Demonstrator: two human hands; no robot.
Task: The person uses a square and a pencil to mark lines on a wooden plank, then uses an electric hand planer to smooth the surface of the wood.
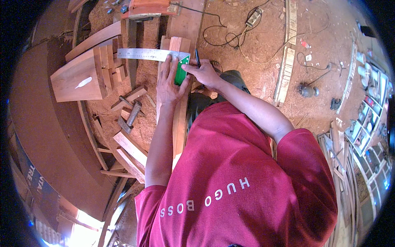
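1. Green-handled square (180, 76): our left hand (166, 87) holds it onto the timber (181, 111), fingers and thumb around it, presumably so it sits flush.
2. Its steel blade (142, 54) extends left of that grip.
3. Our right hand (207, 75), closed around a black pen (197, 57), rests its thumb on the handle, probably for steadiness.

Woodwkg shop: sawdust (257, 78) on flr (306, 113), timber pcs (74, 76), hammer (133, 113).

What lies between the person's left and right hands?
In the head view, the green handle of the metal-bladed square lies between the left hand and the right hand.
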